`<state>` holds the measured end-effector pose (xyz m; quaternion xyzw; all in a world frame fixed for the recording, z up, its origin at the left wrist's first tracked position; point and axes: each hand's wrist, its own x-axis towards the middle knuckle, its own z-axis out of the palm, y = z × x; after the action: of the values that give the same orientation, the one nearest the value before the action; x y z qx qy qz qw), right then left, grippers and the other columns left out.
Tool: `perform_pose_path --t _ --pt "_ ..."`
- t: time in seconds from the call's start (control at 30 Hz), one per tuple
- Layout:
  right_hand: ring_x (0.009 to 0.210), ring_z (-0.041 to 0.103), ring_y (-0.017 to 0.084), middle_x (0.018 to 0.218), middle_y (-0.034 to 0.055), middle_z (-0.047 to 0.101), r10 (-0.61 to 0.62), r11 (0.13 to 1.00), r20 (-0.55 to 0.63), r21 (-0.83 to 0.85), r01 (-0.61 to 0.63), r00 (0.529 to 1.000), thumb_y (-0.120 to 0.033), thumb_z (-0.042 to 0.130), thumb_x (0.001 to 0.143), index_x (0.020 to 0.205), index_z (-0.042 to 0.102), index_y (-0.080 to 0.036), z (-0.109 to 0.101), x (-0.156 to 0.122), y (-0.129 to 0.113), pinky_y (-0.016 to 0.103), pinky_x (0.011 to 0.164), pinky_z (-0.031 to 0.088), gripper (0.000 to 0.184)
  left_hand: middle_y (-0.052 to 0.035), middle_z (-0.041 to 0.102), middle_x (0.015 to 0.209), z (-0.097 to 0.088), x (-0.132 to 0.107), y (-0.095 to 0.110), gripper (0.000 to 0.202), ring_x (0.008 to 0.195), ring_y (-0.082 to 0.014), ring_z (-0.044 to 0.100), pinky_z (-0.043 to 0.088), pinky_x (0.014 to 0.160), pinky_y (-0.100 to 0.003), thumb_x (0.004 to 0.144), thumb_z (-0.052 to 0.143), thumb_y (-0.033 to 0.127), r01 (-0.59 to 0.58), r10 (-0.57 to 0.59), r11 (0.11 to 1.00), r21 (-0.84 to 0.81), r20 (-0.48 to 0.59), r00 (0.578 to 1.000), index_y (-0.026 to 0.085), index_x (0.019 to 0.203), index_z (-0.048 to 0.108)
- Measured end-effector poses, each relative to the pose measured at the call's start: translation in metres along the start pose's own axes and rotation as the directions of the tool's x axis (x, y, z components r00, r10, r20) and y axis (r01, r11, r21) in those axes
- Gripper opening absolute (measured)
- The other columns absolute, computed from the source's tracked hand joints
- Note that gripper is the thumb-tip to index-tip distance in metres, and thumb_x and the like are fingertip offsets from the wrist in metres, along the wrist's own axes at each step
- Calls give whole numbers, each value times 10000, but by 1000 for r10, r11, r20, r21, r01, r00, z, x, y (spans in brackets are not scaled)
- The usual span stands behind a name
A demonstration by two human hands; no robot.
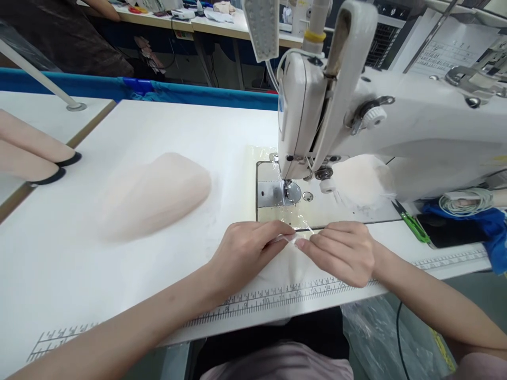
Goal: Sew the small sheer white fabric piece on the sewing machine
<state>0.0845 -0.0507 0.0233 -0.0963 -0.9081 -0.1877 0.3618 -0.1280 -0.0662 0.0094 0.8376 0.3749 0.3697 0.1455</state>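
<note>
My left hand [249,250] is closed in a pinch at the table's front, just before the sewing machine [301,111]. Opposite it, my right hand [346,252] pinches too, its fingertips close to the left ones. Between them runs a thin, whitish, see-through strip [291,239], held at both sides; its exact kind is hard to make out. The metal needle plate [273,193] lies beyond my fingers, with the presser foot above it. A sheer pale beige fabric piece [170,195] rests flat on the table to the left.
Another pale fabric piece [362,179] lies under the machine arm. Green-handled scissors [414,224] and a black phone-like slab [455,229] are at the right, near blue cloth [497,237]. A printed ruler [277,301] follows the front edge. Two beige, black-ended shapes [31,150] jut in from the left.
</note>
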Motion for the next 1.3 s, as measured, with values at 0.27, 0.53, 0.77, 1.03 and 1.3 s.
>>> perform_pose_path --t 0.27,0.53,0.77,1.03,1.3 --pt "446 506 52 499 -87 531 590 321 631 390 -863 505 -165 609 862 750 618 -172 13 13 8 186 498 423 113 67 467 491 -10 17 3 212 440 -92 403 276 442 -234 842 606 299 454 -481 876 162 368 796 203 654 620" --pt "515 475 68 548 -68 541 702 334 565 277 -901 434 -217 583 871 774 655 -178 45 4 20 226 552 377 127 -66 695 988 0 6 -16 282 836 -229 644 433 741 -372 872 608 246 6 -75 856 517 114 991 148 1134 571" --pt "516 494 68 568 -61 586 698 510 507 145 -848 506 -216 566 881 790 670 -196 44 3 17 223 531 348 140 -46 700 1129 3 -5 -7 168 981 -222 627 385 872 -408 922 542 123 -313 276 714 626 160 948 164 1029 665" --pt "745 586 162 907 45 691 453 887 442 -130 -444 774 -119 438 880 1186 663 -224 36 -7 16 292 614 385 394 -78 701 1169 4 -10 -1 281 1070 -230 625 372 857 -422 987 486 293 -302 210 734 608 220 953 120 1142 643" --pt "568 478 165 612 44 607 629 750 290 -471 -465 722 -118 475 815 814 717 -175 15 -11 31 328 529 281 248 -67 674 1226 7 0 -13 276 1125 -257 617 384 869 -443 978 502 310 -246 171 806 539 186 968 170 1178 630"
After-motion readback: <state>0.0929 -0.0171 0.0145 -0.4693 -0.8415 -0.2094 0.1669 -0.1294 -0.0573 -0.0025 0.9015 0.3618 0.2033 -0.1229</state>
